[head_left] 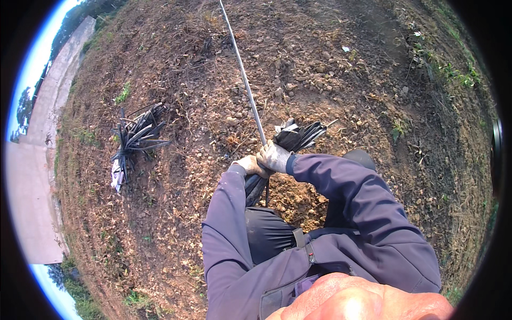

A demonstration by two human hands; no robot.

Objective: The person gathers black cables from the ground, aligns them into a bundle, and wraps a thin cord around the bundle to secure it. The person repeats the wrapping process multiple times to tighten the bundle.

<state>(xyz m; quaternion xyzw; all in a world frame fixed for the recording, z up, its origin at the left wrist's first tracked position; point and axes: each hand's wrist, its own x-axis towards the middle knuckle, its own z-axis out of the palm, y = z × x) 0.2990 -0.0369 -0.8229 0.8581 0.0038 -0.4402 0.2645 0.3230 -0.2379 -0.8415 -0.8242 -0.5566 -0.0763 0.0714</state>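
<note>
My left hand (251, 165) and my right hand (275, 155), both in pale work gloves, meet around a bundle of black flat strips (298, 136). The strips look like drip tape or similar plastic hose. Folded ends fan out beyond my right hand, and the rest of the bundle hangs below my left hand towards my knee. A long grey strip (246, 76) runs taut-looking from my hands across the soil to the top of the view. How the fingers wrap the bundle is partly hidden.
To the left lies another bundle of black strips (138, 138), bound round its middle, with a whitish piece (116, 176) at its lower end. Dry, cloddy soil (180, 224) with withered stalks surrounds me. A pale paved strip (34, 200) borders the field at far left. Green weeds (460, 74) grow at right.
</note>
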